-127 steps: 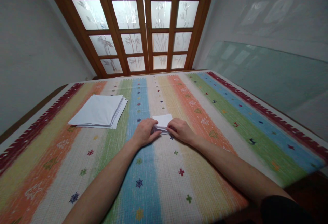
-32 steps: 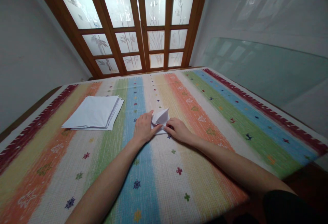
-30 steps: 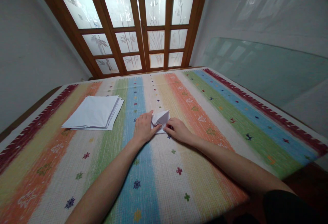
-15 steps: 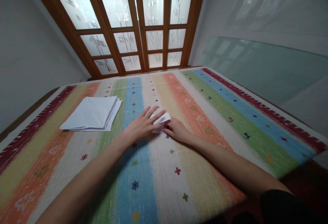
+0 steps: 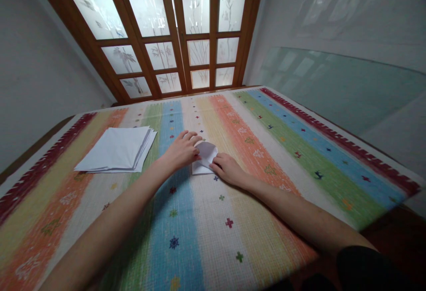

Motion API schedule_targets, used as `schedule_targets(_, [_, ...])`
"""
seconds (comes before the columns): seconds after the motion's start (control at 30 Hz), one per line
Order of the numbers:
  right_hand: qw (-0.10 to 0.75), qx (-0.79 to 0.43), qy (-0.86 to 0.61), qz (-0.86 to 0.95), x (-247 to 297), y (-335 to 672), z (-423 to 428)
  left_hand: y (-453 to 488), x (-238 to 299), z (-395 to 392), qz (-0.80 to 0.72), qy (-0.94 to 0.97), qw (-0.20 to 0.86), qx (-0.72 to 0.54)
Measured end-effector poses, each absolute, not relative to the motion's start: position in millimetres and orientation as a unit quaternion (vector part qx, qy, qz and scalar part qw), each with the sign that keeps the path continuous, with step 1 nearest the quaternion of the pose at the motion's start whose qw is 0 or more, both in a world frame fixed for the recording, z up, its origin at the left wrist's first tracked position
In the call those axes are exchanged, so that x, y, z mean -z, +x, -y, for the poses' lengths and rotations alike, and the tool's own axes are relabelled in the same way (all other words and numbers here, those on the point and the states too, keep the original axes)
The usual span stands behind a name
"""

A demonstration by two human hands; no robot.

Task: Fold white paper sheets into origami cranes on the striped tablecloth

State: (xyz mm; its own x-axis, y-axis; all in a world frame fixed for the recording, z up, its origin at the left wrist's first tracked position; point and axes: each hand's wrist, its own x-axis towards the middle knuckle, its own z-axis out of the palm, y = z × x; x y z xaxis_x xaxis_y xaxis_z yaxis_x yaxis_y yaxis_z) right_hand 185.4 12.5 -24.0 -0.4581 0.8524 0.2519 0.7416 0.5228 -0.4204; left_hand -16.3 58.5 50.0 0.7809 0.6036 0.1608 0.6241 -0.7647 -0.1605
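A small folded sheet of white paper point(image 5: 207, 152) lies on the striped tablecloth between my two hands, with one flap raised off the layer beneath. At its left edge my left hand point(image 5: 183, 148) pinches the raised part between thumb and fingers. My right hand point(image 5: 227, 167) rests on the cloth at the paper's lower right, its curled fingers gripping that edge. Parts of the paper are covered by the fingertips of both hands.
A stack of white paper sheets point(image 5: 115, 149) lies on the cloth to the left. The striped tablecloth point(image 5: 282, 149) covers the table. Beyond its far edge stand wooden doors point(image 5: 181, 38) with frosted panes, and a glass panel point(image 5: 333, 87) leans at the right wall.
My left hand has gone from spread fingers over the paper to a pinch at its left edge. The flap now stands up, showing more of the folded paper.
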Motion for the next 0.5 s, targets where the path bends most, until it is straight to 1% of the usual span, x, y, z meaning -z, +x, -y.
schedule_targets(0.23, [0.195, -0.079, -0.516, 0.831, 23.0, 179.9, -9.7, -8.8, -32.3, -54.9, 0.377, -0.910, 0.083, 0.151])
schedule_targets(0.37, [0.182, -0.063, -0.537, 0.821, 21.3, 179.8, -8.2, -6.7, -10.9, -56.9, 0.394, -0.891, 0.043, 0.220])
schedule_targets(0.5, [0.189, -0.068, -0.533, 0.822, 22.0, 180.7, -9.0, -6.8, 8.9, -62.1, 0.435, -0.844, -0.017, 0.312])
